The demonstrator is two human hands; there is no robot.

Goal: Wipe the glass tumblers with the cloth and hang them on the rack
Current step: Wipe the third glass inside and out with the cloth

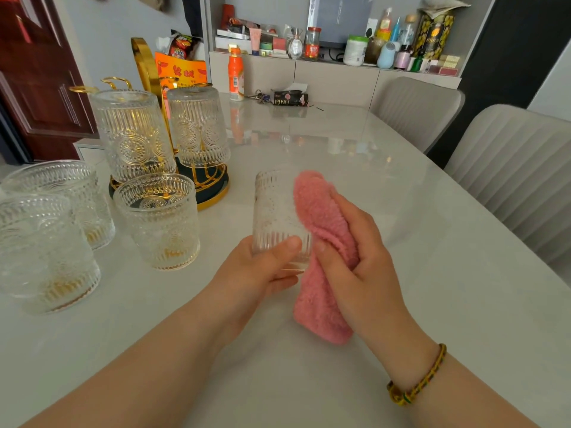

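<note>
My left hand (262,267) grips the base of a clear embossed glass tumbler (273,208), held upright above the table. My right hand (355,251) holds a pink fluffy cloth (318,211) and presses it against the tumbler's right side. The cloth's lower end hangs down past both hands. At the left stands a gold rack (148,72) on a dark round base. Two tumblers hang upside down on it, one on the left (131,134) and one on the right (197,125). Three more tumblers stand upright on the table at the left, the nearest to me (40,251), one behind it (61,193) and one in front of the rack (159,220).
The pale glossy table (340,156) carries an orange bottle (236,74), keys (261,95) and a dark packet (290,98) at its far end. Two grey chairs (509,168) stand along the right side. A cluttered shelf (340,41) runs behind, and a dark red door (34,72) is at the left.
</note>
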